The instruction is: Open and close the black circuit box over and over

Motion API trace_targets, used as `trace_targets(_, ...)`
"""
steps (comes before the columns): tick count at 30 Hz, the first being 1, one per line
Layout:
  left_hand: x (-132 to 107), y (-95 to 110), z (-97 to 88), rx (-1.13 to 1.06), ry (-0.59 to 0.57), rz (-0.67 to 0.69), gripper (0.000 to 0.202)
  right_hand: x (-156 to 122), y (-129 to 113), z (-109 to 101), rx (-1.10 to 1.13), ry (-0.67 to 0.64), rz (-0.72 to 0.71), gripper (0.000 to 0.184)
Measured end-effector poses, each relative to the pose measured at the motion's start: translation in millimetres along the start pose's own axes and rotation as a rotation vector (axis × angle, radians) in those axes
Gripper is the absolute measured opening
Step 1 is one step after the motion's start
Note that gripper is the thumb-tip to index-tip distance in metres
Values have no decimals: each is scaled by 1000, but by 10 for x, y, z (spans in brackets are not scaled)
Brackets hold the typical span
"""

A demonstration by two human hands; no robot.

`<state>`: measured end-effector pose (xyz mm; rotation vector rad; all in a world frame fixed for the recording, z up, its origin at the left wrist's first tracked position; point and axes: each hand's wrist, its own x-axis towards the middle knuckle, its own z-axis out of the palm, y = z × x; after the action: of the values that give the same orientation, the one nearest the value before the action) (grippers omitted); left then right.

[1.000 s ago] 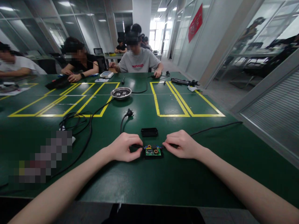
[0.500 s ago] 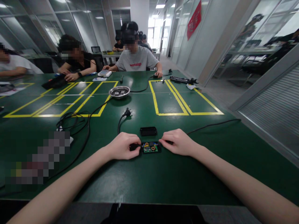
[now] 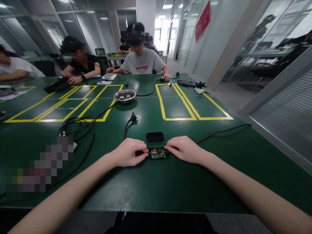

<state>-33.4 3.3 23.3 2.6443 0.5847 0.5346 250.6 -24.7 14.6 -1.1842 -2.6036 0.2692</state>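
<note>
A small black plastic case (image 3: 166, 156) lies on the green table, its inside facing up. In it sits a green circuit board (image 3: 155, 155) with two copper-wound ring coils and blue and yellow wires. At the case's left end my left hand (image 3: 129, 152) is closed around a black cable, thumb and index finger against the case's edge. My right hand (image 3: 184, 150) pinches the other black cable (image 3: 209, 135) where it enters the right end; the fingers partly hide that spot. Just beyond the case rests a separate black cover (image 3: 155, 136), hollow side up.
A black plug (image 3: 133, 117) lies on its cable beyond my left hand. Farther off stands a metal bowl (image 3: 124, 96) holding small metal parts. Coiled black cable (image 3: 75, 125) is at the left. Yellow tape (image 3: 180, 119) marks the table. People sit across it.
The case has shifted very slightly to the right. My left fingertips have moved a little right along its end, and the right fingertips have edged left over the case's corner.
</note>
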Motion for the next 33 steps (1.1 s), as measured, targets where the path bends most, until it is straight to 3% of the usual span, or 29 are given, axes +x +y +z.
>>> trace_targets(6, 15, 39, -37, 151, -47, 69, 22, 20, -65, 38, -129, -27, 184, 34)
trace_targets(17, 27, 75, -26, 305, -118, 94, 25, 39, -91, 95, -196, -19, 229, 27)
trace_targets(23, 37, -5, -40, 333, -75, 59, 25, 104, -74, 113, -165, 42, 279, 17)
trace_targets(29, 67, 16, -6, 447, -117, 59, 21, 149, -39, 119, -91, 77, 355, 10)
trace_targets(33, 78, 27, 18, 438, -92, 60, 18, 130, 57, 166, -31, 223, 274, 27)
